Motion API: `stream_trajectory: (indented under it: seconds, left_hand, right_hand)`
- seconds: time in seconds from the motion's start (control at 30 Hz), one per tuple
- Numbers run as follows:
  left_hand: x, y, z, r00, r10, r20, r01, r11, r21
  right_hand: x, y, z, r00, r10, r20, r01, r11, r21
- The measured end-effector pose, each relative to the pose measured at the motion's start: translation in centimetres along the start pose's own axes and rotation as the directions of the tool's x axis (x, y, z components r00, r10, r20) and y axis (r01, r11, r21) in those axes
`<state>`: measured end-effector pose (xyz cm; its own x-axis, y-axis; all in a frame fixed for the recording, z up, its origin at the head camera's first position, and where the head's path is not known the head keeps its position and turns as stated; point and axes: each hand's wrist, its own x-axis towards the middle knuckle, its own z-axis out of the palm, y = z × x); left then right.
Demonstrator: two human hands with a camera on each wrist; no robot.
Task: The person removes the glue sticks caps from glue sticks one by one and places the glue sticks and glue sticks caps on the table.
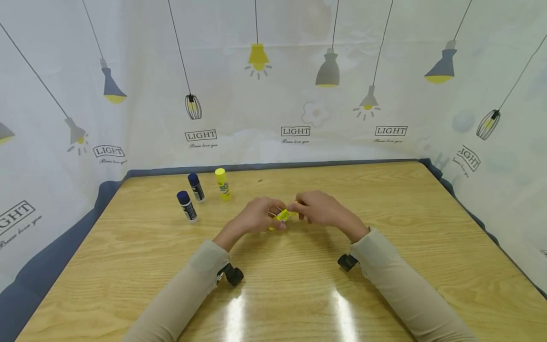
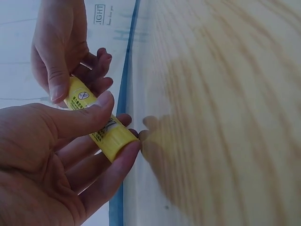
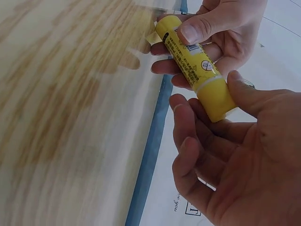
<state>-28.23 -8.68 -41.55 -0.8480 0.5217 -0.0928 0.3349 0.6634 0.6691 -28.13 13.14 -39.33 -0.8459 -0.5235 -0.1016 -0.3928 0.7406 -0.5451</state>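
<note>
A yellow glue stick (image 1: pixel 283 215) is held slantwise just above the table, between both hands. My left hand (image 1: pixel 258 214) grips its printed barrel (image 3: pixel 188 59), thumb on one side and fingers on the other. At the opposite end, my right hand (image 1: pixel 320 208) pinches the yellow cap (image 3: pixel 216 99) between thumb and fingers. In the right wrist view the cap sits on the barrel, with a pale line where they meet. The other fingers of the right hand curl loosely below the cap.
Left of the hands stand another yellow glue stick (image 1: pixel 222 184) and two dark-blue-capped glue sticks (image 1: pixel 187 206), all upright. The wooden table (image 1: pixel 290 285) ends at a wall cloth (image 1: pixel 239 152) printed with lamps. Small black wrist cameras (image 1: pixel 232 274) hang under the sleeves.
</note>
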Motion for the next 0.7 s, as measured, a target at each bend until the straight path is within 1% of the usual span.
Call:
stream_trajectory:
  seconds: [0.2,0.3,0.43,0.7]
  left_hand:
    - [0.05,-0.12,-0.18,1.000,0.018,0.018,-0.018,1.000,-0.014]
    - [0.07,-0.13,-0.20,1.000,0.011,0.018,-0.012,1.000,0.001]
    - [0.11,-0.15,-0.14,1.000,0.012,0.012,-0.012,1.000,0.027]
    - [0.19,-0.28,-0.07,1.000,0.015,0.004,-0.015,0.999,0.036]
  right_hand:
    - [0.04,0.09,-0.06,0.999,-0.048,-0.003,0.048,0.999,0.017]
    - [-0.07,0.18,-0.12,0.999,-0.034,-0.007,0.035,0.999,0.030]
    - [-0.11,0.44,-0.05,1.000,0.004,-0.007,-0.003,1.000,0.025]
    - [-0.02,0.52,0.15,1.000,-0.003,-0.010,0.004,1.000,0.018]
